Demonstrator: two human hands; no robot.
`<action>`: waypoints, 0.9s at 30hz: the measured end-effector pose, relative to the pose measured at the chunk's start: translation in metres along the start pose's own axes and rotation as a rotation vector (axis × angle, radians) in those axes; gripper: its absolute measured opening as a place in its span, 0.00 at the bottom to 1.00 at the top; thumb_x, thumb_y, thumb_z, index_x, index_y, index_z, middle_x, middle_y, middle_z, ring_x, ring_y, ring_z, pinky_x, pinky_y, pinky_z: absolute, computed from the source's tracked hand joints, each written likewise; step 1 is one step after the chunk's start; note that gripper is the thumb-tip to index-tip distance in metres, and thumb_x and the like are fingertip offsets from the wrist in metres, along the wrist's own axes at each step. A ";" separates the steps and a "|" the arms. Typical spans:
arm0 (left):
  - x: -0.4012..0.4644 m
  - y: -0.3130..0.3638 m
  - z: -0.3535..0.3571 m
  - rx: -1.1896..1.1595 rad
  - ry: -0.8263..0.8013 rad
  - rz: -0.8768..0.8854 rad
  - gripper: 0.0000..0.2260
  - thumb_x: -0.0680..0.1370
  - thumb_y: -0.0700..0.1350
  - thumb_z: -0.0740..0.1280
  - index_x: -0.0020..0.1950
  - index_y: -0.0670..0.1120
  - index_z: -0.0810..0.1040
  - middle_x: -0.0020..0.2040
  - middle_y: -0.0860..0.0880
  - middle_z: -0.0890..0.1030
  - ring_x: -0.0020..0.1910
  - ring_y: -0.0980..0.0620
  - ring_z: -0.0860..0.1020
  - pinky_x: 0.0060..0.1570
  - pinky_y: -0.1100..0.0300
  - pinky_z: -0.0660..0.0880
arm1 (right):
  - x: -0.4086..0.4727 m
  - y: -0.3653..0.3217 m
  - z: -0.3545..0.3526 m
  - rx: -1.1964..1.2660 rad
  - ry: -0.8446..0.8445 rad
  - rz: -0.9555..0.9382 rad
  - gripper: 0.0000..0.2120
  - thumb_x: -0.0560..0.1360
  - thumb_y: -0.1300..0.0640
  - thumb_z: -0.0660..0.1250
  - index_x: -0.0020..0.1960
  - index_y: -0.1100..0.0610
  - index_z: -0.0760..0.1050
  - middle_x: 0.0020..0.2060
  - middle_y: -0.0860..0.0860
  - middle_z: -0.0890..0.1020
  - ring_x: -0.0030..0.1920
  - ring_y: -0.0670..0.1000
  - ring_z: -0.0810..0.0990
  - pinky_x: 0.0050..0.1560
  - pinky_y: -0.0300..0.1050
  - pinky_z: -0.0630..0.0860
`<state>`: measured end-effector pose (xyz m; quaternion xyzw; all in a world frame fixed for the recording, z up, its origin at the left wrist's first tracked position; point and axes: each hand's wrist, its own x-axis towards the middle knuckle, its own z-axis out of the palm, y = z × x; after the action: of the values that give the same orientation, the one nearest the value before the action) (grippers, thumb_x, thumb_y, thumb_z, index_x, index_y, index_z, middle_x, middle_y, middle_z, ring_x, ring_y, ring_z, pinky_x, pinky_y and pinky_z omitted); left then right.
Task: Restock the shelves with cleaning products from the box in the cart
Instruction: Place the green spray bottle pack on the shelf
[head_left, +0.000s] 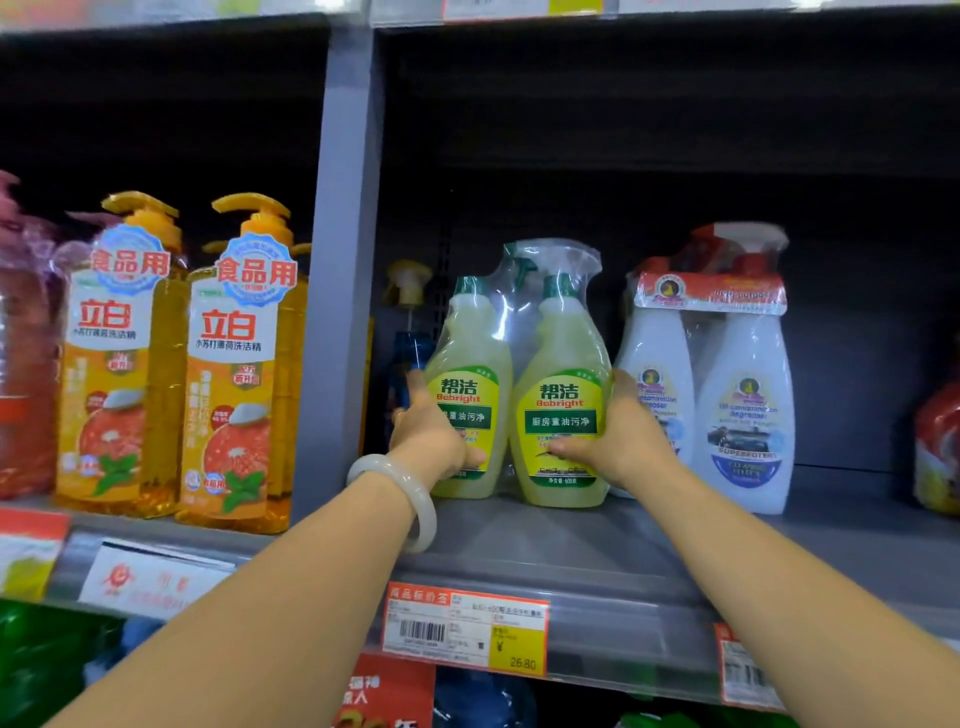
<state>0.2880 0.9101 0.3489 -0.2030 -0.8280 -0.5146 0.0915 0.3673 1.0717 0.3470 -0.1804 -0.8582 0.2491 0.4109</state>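
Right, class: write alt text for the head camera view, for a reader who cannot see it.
Two hands hold a shrink-wrapped twin pack of yellow-green spray bottles upright on a grey shop shelf, the left hand and right hand gripping its sides. A white twin pack stands to its right, orange dish-soap bottles to its left.

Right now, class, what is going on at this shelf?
A person is restocking. Both hands hold a shrink-wrapped twin pack of green spray bottles: the left hand grips its left bottle, the right hand its right one. The pack stands on the grey shelf, or just above it, between a blue bottle and a white twin pack. Orange dish soap bottles fill the bay to the left. The left wrist wears a pale bangle.
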 end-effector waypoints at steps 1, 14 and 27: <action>0.000 0.000 0.000 0.003 -0.001 0.001 0.51 0.68 0.40 0.76 0.77 0.52 0.42 0.70 0.42 0.65 0.64 0.42 0.71 0.61 0.51 0.69 | -0.001 -0.001 0.000 -0.010 0.000 0.008 0.42 0.60 0.51 0.80 0.66 0.55 0.60 0.60 0.57 0.75 0.58 0.60 0.76 0.58 0.57 0.74; -0.071 0.013 -0.031 0.529 0.043 0.518 0.17 0.75 0.44 0.68 0.62 0.42 0.71 0.60 0.43 0.75 0.58 0.44 0.75 0.55 0.55 0.72 | -0.062 -0.063 -0.042 -0.373 0.055 -0.275 0.26 0.74 0.51 0.69 0.67 0.59 0.68 0.66 0.57 0.68 0.66 0.59 0.66 0.65 0.49 0.64; -0.195 -0.179 -0.253 1.108 -0.088 0.251 0.23 0.74 0.54 0.67 0.65 0.48 0.67 0.61 0.48 0.72 0.63 0.47 0.70 0.56 0.53 0.72 | -0.280 -0.260 0.085 -0.555 -0.405 -0.668 0.18 0.76 0.55 0.66 0.63 0.59 0.67 0.61 0.57 0.69 0.62 0.60 0.67 0.54 0.53 0.69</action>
<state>0.3723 0.5684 0.2479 -0.2425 -0.9469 0.0203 0.2103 0.4394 0.6928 0.2782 0.0544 -0.9662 -0.1049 0.2293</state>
